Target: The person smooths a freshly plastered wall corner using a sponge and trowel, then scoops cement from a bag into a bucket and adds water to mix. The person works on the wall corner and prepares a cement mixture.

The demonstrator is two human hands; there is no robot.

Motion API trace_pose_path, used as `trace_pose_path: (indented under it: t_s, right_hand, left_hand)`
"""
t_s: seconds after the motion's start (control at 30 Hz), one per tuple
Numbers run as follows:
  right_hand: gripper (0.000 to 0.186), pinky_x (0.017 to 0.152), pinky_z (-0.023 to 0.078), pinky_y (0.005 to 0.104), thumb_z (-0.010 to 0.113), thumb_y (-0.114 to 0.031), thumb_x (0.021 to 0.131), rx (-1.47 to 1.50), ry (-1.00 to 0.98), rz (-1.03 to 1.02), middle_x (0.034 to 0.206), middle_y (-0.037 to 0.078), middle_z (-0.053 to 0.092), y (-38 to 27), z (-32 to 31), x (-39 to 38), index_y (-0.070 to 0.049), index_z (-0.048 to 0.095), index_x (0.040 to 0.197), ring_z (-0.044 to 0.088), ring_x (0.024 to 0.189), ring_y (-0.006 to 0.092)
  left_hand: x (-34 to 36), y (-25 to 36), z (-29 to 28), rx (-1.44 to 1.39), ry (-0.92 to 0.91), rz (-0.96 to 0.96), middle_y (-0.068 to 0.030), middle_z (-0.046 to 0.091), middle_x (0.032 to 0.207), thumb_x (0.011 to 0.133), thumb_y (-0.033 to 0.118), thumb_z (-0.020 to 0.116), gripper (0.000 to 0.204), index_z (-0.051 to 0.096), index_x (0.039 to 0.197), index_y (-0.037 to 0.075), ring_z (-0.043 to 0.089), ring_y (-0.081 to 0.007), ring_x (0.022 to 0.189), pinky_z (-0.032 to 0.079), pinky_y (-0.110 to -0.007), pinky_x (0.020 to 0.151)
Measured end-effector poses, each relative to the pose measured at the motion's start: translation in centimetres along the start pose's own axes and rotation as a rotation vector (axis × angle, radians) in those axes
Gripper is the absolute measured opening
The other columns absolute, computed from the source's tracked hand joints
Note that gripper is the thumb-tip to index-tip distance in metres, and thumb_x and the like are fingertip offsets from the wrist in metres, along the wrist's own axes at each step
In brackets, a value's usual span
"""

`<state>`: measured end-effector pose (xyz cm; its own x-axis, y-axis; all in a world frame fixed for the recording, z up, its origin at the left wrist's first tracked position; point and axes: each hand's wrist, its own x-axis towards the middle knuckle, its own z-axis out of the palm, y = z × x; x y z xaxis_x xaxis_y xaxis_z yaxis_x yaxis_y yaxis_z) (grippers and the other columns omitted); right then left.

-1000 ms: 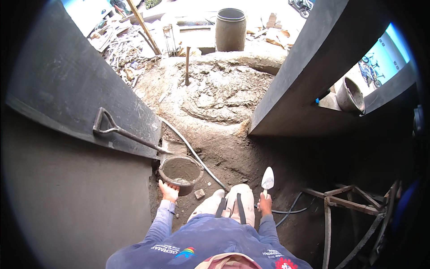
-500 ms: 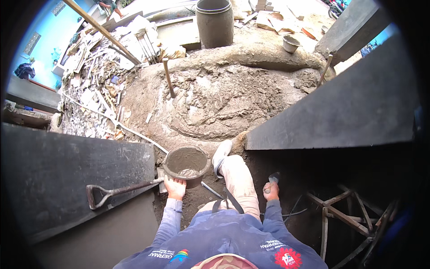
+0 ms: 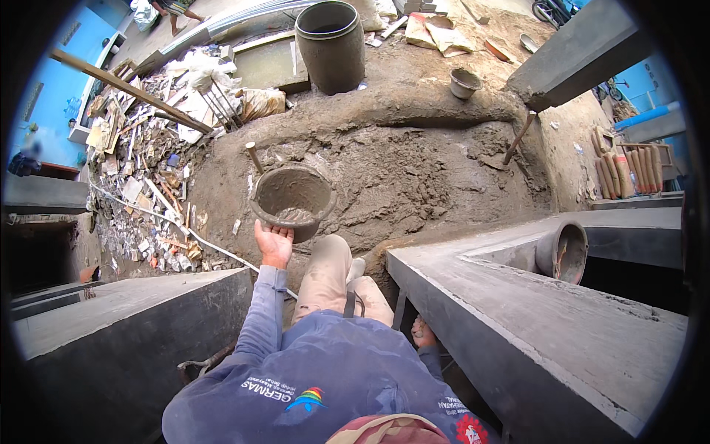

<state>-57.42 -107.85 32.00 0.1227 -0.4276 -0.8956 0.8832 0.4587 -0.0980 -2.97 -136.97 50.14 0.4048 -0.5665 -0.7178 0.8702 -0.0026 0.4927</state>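
My left hand is closed on the near rim of a grey mortar bucket and carries it tilted, its mouth toward me. A little wet mortar lies at the bottom. Behind the bucket spreads a wide bed of wet mortar. Low on the right, my right hand is curled into a fist beside the edge of a concrete beam. It grips a trowel, whose blade showed a moment ago and is now hidden by the beam.
Rubble and scrap wood cover the left side, crossed by a thin hose. A shovel handle stands at the mortar bed. Beyond are a large drum and a small bucket. Another bucket lies tipped between the right beams.
I have stepped forward and come up higher between the beams. My left hand has raised the bucket and carried it toward the mortar bed. The right hand has slipped partly behind the beam.
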Motion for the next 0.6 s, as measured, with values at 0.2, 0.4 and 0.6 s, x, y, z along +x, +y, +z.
trace_pose_path:
  t_s: [0.2,0.4,0.6]
  right_hand:
    - [0.025,0.051,0.043,0.0276,0.052,-0.039,0.111,0.257,-0.074,0.059,0.085,0.001,0.054,4.0,1.7,-3.0,-0.016,0.06,0.111,0.055,0.07,0.0144]
    - [0.027,0.051,0.042,0.0324,0.056,-0.037,0.11,0.237,0.237,-0.054,0.086,0.004,0.056,8.2,16.1,2.8,-0.011,0.061,0.115,0.056,0.07,0.0171]
    - [0.029,0.052,0.042,0.0371,0.059,-0.035,0.109,-0.263,0.66,-0.04,0.088,0.008,0.059,7.7,40.2,12.8,-0.007,0.063,0.118,0.058,0.071,0.0198]
  left_hand:
    - [10.2,-1.0,16.1,0.03,-0.069,-0.04,-0.0092,0.057,0.135,0.104,0.065,0.051,0.069,0.051,0.143,0.009,0.055,-0.0251,0.119,0.045,-0.044,0.104]
    - [23.5,-1.6,34.9,0.091,-0.207,-0.154,-0.0069,0.06,0.138,0.11,0.057,0.045,0.057,0.053,0.143,0.01,0.059,-0.0228,0.121,0.051,-0.044,0.096]
    - [36.6,0.0,59.7,0.335,-0.295,-0.383,-0.0102,0.053,0.159,0.111,0.058,0.044,0.065,0.049,0.157,0.012,0.054,-0.0301,0.142,0.046,-0.05,0.116]
